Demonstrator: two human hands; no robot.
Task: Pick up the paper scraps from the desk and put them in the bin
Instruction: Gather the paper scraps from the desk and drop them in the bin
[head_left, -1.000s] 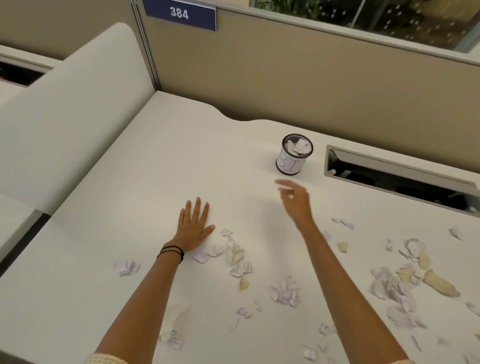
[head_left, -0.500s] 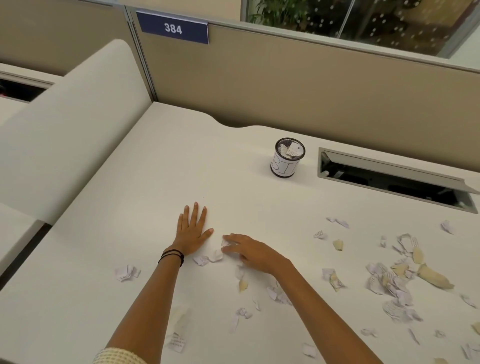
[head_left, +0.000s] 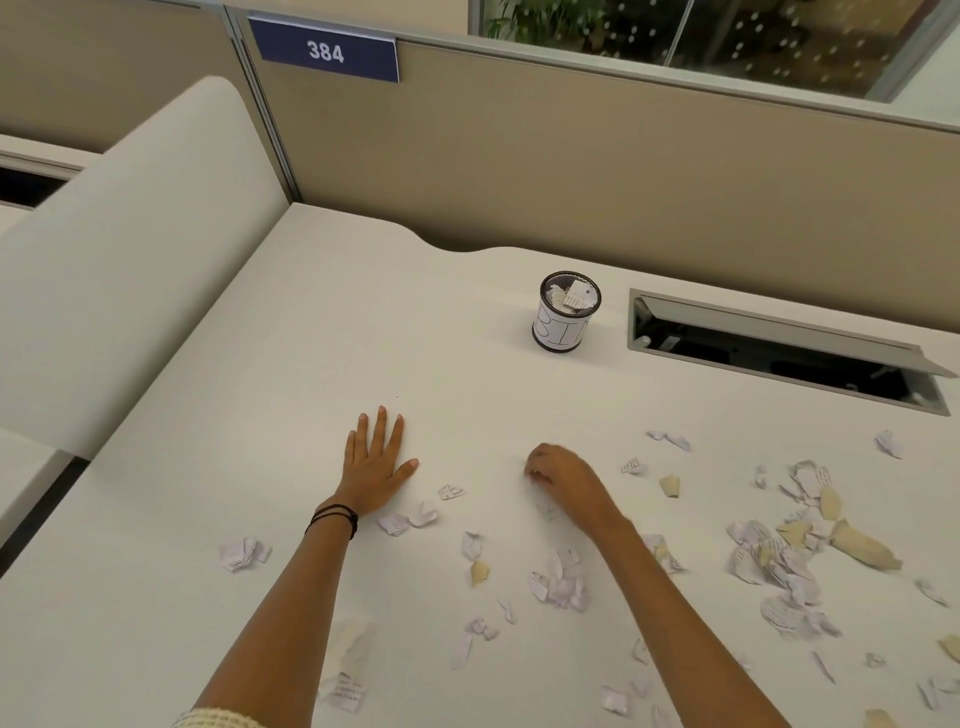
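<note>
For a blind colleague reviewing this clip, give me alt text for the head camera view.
A person's right hand curls its fingers low over a white desk strewn with paper scraps; the left hand lies flat. Beyond stands a small cup marked BIN, scraps inside.

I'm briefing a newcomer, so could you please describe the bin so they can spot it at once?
Find the open cable hatch sunk into the white desk. Just left of it stands the bin, a small black mesh cup wrapped in white paper hand-lettered BIN, the only upright thing there.
</note>
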